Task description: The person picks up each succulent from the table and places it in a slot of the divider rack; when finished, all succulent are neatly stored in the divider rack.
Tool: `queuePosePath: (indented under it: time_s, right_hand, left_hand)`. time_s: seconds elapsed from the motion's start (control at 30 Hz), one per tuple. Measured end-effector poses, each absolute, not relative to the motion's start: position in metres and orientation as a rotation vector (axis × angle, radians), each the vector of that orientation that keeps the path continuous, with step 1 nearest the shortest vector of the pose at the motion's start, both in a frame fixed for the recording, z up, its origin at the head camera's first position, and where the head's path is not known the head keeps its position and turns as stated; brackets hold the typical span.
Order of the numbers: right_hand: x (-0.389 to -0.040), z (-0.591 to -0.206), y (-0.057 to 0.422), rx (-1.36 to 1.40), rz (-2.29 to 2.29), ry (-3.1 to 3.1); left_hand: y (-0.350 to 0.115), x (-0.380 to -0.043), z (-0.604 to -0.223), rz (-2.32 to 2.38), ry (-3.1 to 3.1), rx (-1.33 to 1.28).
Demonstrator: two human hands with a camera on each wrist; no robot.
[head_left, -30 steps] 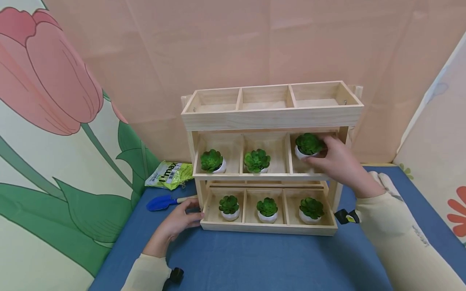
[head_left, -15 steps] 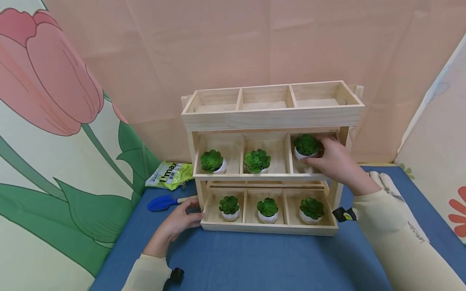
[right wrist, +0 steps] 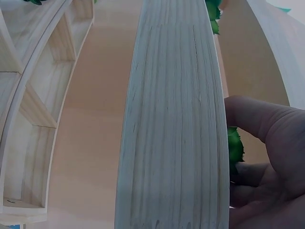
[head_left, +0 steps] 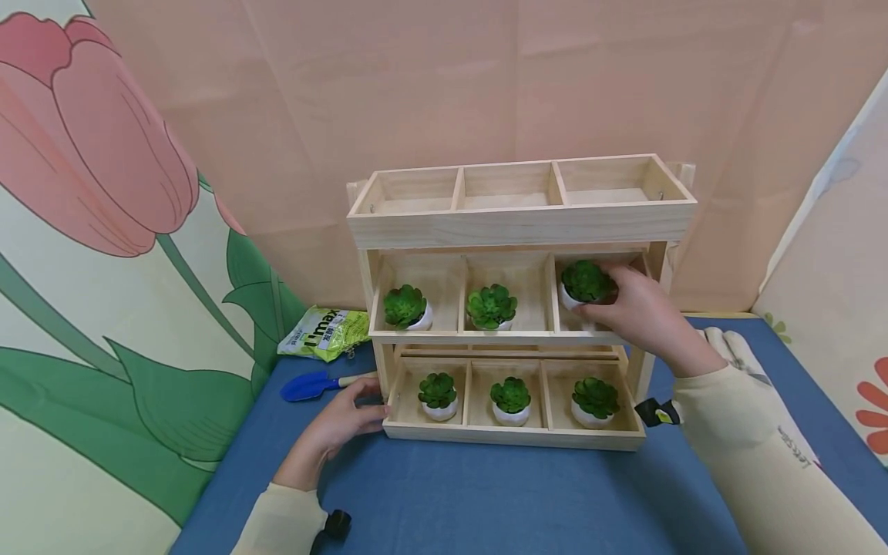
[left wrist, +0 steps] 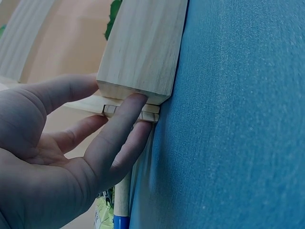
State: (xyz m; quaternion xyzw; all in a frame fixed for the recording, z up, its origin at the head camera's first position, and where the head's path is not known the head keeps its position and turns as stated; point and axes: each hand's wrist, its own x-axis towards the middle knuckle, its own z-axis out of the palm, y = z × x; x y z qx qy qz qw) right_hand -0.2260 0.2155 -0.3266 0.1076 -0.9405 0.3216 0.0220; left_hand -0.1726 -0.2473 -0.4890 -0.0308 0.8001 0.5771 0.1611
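In the head view my right hand (head_left: 645,314) pinches a potted succulent (head_left: 587,282) in the right compartment of the middle tier of a wooden three-tier shelf (head_left: 520,227). The plant leans a little, and its white pot is partly hidden by the thumb. In the right wrist view a wooden board (right wrist: 174,124) blocks much of the plant. With fairly straight fingers, my left hand (head_left: 341,422) touches the left end of the bottom tray; the left wrist view shows its fingertips against the tray's end (left wrist: 131,90). Two more succulents (head_left: 405,308) stand in the middle tier.
Several succulents (head_left: 511,395) fill the bottom tier's compartments. The top tier (head_left: 520,185) holds no plants. Left of the shelf lie a green packet (head_left: 324,333) and a blue trowel (head_left: 308,386). White gloves (head_left: 745,354) lie to the right, partly behind the sleeve, on the blue cloth (head_left: 513,493).
The succulent in my right hand has shifted very slightly within its compartment, first toward the left and down, then back a bit. My left hand keeps its place.
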Motion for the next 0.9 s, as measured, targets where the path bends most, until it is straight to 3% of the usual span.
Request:
queuePosePath:
  time_s: [0.9]
  right_hand:
    - [-0.209,-0.324,0.234,0.358,1.089,-2.947]
  left_hand:
    - [-0.247,-0.173,-0.491,1.638,2.302,-0.086]
